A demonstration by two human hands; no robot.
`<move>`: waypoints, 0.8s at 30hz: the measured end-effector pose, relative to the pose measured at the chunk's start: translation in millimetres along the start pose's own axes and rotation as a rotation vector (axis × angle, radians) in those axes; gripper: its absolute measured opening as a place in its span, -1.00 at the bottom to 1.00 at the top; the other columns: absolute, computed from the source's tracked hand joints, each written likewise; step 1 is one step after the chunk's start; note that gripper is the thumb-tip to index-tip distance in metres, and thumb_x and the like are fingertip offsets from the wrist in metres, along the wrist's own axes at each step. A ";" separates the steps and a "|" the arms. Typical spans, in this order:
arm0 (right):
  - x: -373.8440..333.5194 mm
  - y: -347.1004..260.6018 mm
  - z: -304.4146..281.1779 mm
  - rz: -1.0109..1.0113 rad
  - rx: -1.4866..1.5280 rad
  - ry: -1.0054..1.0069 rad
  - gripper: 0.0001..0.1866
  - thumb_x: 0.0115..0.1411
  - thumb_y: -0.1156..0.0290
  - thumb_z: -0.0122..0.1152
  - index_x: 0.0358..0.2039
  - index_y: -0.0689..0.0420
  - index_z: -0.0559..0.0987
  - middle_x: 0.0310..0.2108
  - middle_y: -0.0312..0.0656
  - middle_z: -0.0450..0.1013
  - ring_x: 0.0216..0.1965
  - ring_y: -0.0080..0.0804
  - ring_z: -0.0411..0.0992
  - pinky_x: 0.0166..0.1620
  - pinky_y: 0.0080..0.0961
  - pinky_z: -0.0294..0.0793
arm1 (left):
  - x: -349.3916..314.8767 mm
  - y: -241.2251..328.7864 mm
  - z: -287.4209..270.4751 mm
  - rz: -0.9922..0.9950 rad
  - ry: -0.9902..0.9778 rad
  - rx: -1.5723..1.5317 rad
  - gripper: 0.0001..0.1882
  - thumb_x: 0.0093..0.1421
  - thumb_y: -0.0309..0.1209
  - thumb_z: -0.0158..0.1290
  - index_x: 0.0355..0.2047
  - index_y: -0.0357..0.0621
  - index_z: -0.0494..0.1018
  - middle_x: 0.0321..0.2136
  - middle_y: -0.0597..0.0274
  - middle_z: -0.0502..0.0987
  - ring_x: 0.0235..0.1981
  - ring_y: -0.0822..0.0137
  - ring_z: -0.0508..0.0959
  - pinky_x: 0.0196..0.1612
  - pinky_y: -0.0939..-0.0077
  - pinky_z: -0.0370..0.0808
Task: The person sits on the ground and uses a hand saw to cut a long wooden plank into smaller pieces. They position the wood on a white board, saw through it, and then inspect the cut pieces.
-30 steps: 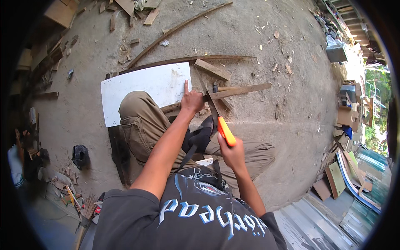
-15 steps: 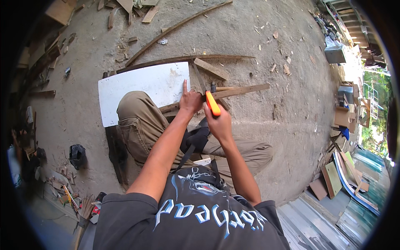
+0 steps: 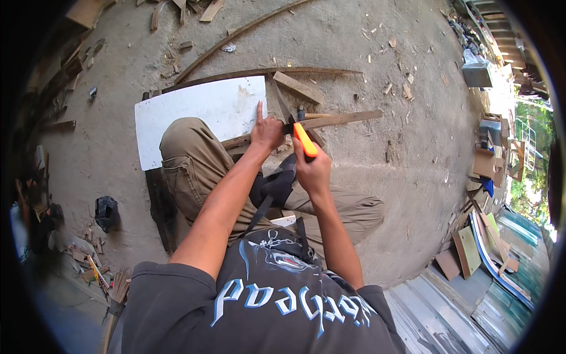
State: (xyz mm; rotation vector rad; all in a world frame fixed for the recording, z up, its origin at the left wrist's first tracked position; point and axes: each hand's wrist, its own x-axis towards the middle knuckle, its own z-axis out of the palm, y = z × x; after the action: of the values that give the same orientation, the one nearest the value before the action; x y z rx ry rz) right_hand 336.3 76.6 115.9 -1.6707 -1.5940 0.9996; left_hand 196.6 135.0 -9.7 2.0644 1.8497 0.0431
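Note:
My right hand [image 3: 315, 172] is closed around the orange handle of a hand saw [image 3: 305, 141]. The saw's thin dark blade points away from me and crosses a wooden strip [image 3: 348, 118]. Just left of the blade, my left hand [image 3: 268, 133] holds the strip down. Its index finger stretches forward over the white board [image 3: 194, 106], while the other fingers bend at the strip, their tips partly hidden. The white board lies in front of my raised left knee. What looks like a hammer [image 3: 302, 112] lies just beyond the strip, partly covered.
Long bent wooden strips [image 3: 236, 42] and a short wood block [image 3: 299, 88] lie on the dirt floor ahead. A black plastic bag [image 3: 107, 213] sits to the left. Boards and panels [image 3: 469, 253] lean at the right, near corrugated metal sheets [image 3: 439, 315]. Wood scraps are scattered around.
The saw and my right hand have shifted slightly, with the handle a little farther right. My left hand keeps its place on the strip. The whole view has moved a little.

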 end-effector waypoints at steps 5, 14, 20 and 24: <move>-37.3 3.4 -11.6 0.013 -0.012 -0.041 -0.72 0.27 0.28 0.29 -0.42 0.26 0.55 -0.63 0.02 0.45 -0.65 -0.19 0.41 -0.49 -0.30 0.38 | -10.6 8.0 0.1 0.013 -0.076 0.063 -0.77 0.07 -0.33 0.03 -0.43 -0.02 0.69 -0.40 0.09 0.68 -0.11 0.22 0.65 0.44 -0.27 -0.32; -99.9 -24.1 -61.4 -0.018 0.020 -0.019 -0.82 0.26 0.43 0.26 -0.24 0.31 0.61 -0.62 -0.09 0.47 -0.57 -0.40 0.48 -0.43 -0.41 0.43 | -7.5 4.6 -1.2 0.019 -0.065 0.078 -0.78 0.05 -0.36 0.03 -0.45 -0.04 0.69 -0.39 0.12 0.68 -0.12 0.25 0.64 0.44 -0.26 -0.30; -10.0 2.9 16.1 -0.035 -0.050 0.034 -0.67 0.27 0.25 0.26 -0.45 0.29 0.52 -0.60 0.10 0.44 -0.60 0.03 0.41 -0.48 -0.25 0.37 | -7.6 4.0 11.2 0.063 0.009 0.089 -0.78 0.07 -0.30 0.05 -0.41 -0.03 0.69 -0.40 0.18 0.68 -0.04 0.25 0.61 0.44 -0.28 -0.34; -70.1 -22.0 -44.6 0.093 -0.007 -0.077 -0.75 0.26 0.33 0.28 -0.41 0.28 0.55 -0.60 0.01 0.47 -0.60 -0.24 0.47 -0.46 -0.34 0.40 | -4.6 -2.0 0.8 0.012 -0.049 0.084 -0.76 0.07 -0.31 0.04 -0.43 -0.08 0.68 -0.41 0.16 0.68 -0.02 0.25 0.60 0.44 -0.27 -0.34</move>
State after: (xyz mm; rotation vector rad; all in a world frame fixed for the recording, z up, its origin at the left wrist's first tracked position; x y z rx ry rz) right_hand 363.4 11.8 165.4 -1.7436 -1.5826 1.1188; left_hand 194.3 130.5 -10.0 2.1131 1.8400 -0.0828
